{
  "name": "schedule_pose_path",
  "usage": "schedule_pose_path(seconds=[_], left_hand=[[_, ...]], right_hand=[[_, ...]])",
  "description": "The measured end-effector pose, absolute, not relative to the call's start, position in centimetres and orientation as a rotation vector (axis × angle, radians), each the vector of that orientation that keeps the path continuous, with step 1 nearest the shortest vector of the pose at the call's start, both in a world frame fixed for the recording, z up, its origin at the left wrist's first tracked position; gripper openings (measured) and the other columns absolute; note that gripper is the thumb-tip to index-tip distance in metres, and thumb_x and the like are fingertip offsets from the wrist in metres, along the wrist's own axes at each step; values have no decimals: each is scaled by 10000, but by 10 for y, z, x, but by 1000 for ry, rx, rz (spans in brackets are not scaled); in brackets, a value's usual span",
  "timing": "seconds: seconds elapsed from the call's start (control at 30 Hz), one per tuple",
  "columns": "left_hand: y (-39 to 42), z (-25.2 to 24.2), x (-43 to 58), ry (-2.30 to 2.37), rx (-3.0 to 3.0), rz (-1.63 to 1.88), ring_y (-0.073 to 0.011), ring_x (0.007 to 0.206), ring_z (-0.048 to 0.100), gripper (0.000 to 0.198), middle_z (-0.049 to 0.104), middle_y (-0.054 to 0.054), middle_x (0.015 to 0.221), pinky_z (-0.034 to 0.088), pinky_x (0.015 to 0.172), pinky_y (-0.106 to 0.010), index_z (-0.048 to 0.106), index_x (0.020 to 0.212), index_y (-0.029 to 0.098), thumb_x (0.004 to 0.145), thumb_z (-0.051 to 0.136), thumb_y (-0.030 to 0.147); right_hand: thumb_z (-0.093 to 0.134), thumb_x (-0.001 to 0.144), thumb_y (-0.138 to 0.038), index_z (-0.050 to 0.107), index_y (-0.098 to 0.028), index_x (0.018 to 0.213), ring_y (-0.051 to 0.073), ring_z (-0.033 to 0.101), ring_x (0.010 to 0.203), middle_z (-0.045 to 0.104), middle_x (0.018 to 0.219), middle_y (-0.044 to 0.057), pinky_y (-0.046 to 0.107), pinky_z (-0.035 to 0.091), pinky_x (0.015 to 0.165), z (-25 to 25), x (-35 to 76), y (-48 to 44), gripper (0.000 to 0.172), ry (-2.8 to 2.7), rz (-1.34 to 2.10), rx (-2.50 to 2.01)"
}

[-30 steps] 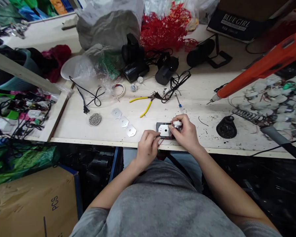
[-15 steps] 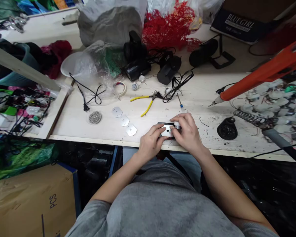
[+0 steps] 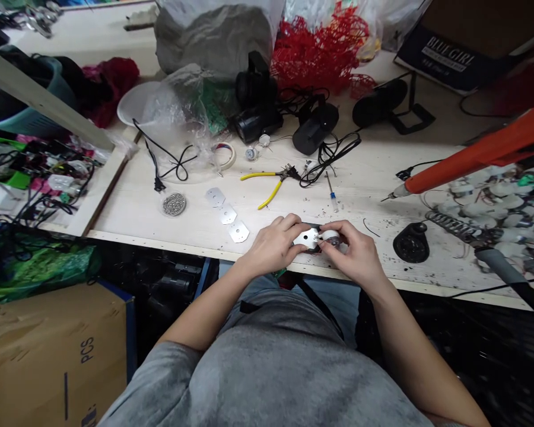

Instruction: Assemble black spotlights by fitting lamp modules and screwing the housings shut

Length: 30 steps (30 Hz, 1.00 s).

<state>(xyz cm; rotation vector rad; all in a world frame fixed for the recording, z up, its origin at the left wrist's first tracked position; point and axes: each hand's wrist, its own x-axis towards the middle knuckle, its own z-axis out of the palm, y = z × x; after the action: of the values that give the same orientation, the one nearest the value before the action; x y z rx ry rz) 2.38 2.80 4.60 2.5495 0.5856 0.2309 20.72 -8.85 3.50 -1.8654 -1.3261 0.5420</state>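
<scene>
Silver metal plate (image 3: 307, 239) held in both hands near the front edge of the workbench (image 3: 160, 231).
Left hand (image 3: 273, 246) curls over its left end; right hand (image 3: 353, 252) pinches a small white cylinder (image 3: 331, 239) against it.

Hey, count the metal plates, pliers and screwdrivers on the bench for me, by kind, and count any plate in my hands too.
Loose metal plates: 3
Metal plate held in the hands: 1
Yellow-handled pliers: 1
Small screwdriver: 1
Total: 6
</scene>
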Motion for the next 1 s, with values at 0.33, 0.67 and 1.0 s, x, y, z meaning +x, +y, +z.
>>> schedule_pose_path(seconds=[0.33, 0.67, 1.0], left_hand=[[25, 17, 26, 713, 2193, 539, -258, 1098, 583, 390, 583, -71, 1148, 523, 989, -447, 681, 1171, 234, 804, 792, 303], [20, 14, 24, 719, 2175, 610, -264, 1131, 588, 517, 607, -87, 1181, 524, 962, -421, 585, 1257, 197, 800, 795, 319], [7, 12, 27, 742, 2176, 677, -275, 1153, 611, 508, 657, -103, 1228, 508, 986, -460, 524, 1294, 215, 845, 744, 302]], right_hand=[[672, 870, -308, 694, -257, 1186, 213, 662, 875, 622, 991, 65, 371, 611, 742, 40, 200, -89, 321, -1419, 384, -1794], [621, 938, -261, 727, -242, 1102, 207, 655, 918, 595, 1012, 74, 361, 610, 756, 48, 208, -84, 196, -1705, 401, -1628], [459, 859, -7, 710, -201, 965, 264, 607, 947, 651, 982, 104, 437, 589, 781, 57, 198, -58, 335, -2203, 388, -1435]])
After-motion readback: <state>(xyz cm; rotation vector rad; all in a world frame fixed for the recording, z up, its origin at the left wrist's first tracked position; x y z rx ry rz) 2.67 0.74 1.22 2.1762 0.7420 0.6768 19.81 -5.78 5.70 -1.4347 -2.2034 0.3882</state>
